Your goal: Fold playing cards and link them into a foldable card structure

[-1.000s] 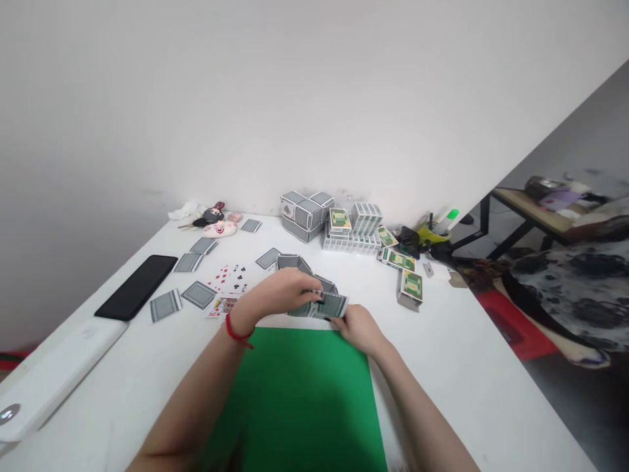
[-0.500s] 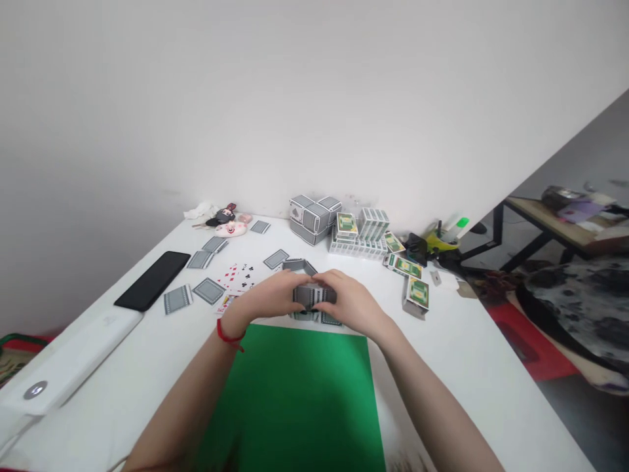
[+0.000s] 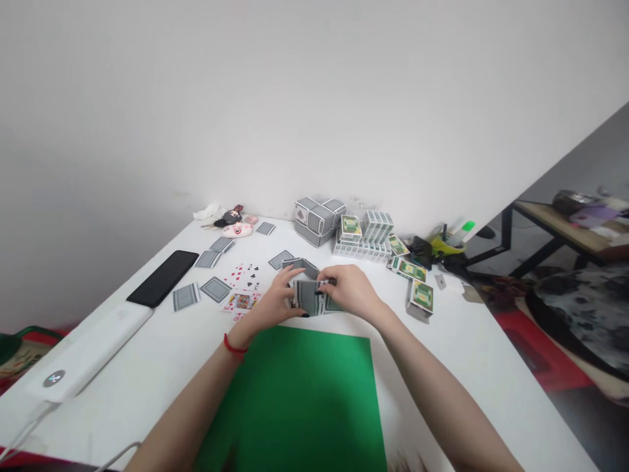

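At the far edge of the green mat (image 3: 299, 393) stands a small structure of grey-backed playing cards (image 3: 308, 297), bent and fitted together. My left hand (image 3: 278, 295) curves around its left side, thumb and fingers spread apart. At the upper right part of the structure, my right hand (image 3: 346, 288) pinches a playing card between thumb and fingers; that card is mostly covered by the hand. Behind the hands stand more bent grey cards (image 3: 309, 267). Loose playing cards lie to the left, some face down (image 3: 216, 289) and some face up (image 3: 242, 301).
A larger folded-card block (image 3: 317, 219) stands by the wall beside stacked green-and-white card boxes (image 3: 362, 249). More card boxes (image 3: 420, 299) lie at the right. Leftward are a black phone (image 3: 164, 278), a white device (image 3: 93, 357) with a cable and small plush items (image 3: 237, 230).
My left hand has loosened from the card structure, its fingers spreading. My right hand has shifted slightly right and pinches at the top right. The view has moved a little.
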Action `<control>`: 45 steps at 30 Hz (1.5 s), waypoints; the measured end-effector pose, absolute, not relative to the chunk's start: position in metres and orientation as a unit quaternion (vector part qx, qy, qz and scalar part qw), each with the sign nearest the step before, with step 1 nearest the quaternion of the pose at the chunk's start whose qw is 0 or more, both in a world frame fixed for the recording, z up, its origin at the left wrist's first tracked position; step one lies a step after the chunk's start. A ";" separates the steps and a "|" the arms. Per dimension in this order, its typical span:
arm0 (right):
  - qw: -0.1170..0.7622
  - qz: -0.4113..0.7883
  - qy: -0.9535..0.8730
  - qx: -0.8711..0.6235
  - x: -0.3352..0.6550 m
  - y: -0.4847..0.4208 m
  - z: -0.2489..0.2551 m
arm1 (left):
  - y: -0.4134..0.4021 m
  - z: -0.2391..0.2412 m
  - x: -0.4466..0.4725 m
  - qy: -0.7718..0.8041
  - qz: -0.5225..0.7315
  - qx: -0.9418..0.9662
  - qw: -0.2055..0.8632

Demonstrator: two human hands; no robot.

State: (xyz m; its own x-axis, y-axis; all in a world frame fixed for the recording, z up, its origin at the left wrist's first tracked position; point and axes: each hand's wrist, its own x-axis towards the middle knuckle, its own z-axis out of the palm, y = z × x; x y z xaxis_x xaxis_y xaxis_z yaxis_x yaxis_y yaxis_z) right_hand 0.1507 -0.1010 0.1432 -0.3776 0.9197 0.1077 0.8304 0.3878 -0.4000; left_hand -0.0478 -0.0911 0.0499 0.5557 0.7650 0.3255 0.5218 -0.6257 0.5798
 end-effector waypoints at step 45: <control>0.326 0.254 -0.775 -0.479 0.177 -0.106 0.131 | -0.097 0.059 -0.049 0.335 0.308 0.847 0.276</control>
